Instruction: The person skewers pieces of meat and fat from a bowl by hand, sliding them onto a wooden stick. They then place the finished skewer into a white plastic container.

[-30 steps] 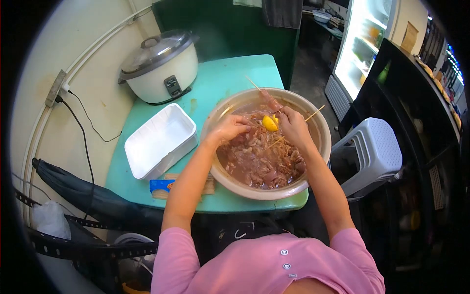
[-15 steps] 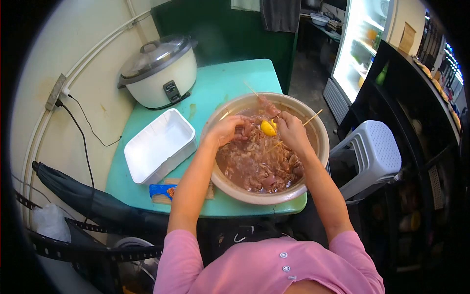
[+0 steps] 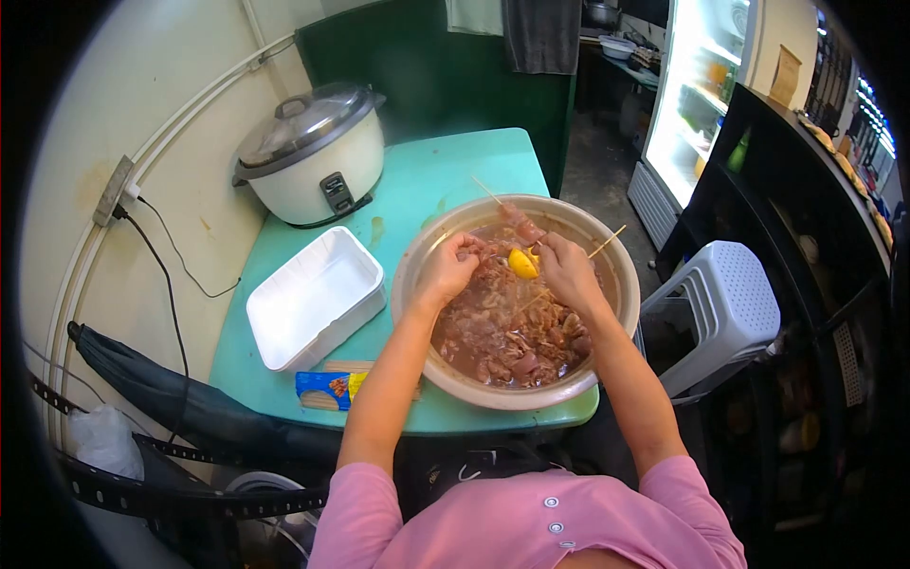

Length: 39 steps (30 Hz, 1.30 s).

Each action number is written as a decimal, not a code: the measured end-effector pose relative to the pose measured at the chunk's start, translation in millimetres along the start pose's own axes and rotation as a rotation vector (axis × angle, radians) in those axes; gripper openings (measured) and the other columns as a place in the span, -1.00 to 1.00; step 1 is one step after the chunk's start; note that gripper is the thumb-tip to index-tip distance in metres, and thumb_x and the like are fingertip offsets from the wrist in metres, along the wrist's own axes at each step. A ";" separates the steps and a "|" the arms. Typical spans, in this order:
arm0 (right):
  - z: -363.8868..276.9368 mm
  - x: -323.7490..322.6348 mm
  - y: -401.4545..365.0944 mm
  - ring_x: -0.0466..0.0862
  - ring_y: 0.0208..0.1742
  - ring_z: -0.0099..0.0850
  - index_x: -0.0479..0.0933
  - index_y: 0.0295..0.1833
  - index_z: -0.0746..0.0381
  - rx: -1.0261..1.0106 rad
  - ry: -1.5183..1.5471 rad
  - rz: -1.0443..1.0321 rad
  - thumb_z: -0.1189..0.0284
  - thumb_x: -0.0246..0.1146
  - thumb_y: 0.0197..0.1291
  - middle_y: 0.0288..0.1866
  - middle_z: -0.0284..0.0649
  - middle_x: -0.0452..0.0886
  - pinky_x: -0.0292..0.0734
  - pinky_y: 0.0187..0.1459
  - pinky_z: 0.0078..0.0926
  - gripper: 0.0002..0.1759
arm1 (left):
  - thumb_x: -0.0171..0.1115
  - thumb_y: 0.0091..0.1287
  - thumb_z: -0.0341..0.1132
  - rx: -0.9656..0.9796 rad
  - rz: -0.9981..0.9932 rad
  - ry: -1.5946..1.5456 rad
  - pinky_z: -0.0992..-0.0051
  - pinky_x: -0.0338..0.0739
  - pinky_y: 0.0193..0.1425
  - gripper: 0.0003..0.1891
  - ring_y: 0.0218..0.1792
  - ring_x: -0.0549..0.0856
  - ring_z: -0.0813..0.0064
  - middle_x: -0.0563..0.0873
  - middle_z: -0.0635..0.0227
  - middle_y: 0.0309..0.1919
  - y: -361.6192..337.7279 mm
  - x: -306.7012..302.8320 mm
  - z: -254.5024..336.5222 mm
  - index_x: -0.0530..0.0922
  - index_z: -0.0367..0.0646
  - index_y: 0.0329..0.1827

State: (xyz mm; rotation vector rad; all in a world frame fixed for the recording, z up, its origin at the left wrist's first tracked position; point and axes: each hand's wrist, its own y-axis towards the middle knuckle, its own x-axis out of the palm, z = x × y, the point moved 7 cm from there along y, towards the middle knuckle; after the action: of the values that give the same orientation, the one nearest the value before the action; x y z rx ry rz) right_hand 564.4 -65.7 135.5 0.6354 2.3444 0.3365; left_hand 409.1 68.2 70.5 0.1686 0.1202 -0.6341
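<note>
A large beige basin (image 3: 512,396) holds raw meat pieces (image 3: 531,351) in brownish liquid. Over its left side my left hand (image 3: 449,269) has its fingers curled together at a piece of meat, partly hidden by the hand. My right hand (image 3: 569,275) is closed at the lower end of a meat skewer (image 3: 518,224), whose bare stick tip points up and left. A yellow lemon piece (image 3: 522,264) lies between my hands. Another wooden stick (image 3: 608,241) crosses near my right hand and reaches over the basin's right rim.
On the green table (image 3: 445,161) stand a white plastic tray (image 3: 318,294) and a rice cooker (image 3: 313,156). A pack of wooden skewers (image 3: 327,387) lies near the front edge. Stacked grey stools (image 3: 725,289) are to the right, with a lit fridge (image 3: 692,104) behind.
The view has tilted, so the table and basin sit slightly lower. My left hand has shifted a little, its fingers drawn closer together. My right hand stays at the skewer.
</note>
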 end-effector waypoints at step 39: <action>16.0 11.9 1.4 0.51 -0.47 -0.59 0.67 -0.27 0.42 0.207 0.333 -0.101 0.42 0.27 0.03 -0.55 -0.30 0.60 0.44 -0.41 -0.53 -0.74 | 0.24 0.20 -0.60 0.042 -0.074 -0.349 0.55 0.69 -0.19 -0.82 -0.27 0.68 0.55 0.64 0.28 -0.30 -9.5 45.3 30.8 0.45 -0.25 -0.19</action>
State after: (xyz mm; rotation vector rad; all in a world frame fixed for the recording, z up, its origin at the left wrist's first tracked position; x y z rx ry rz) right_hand 567.9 -57.2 117.8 0.5909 2.7448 0.1631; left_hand 441.5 28.5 92.1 0.0920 -0.2245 -0.7309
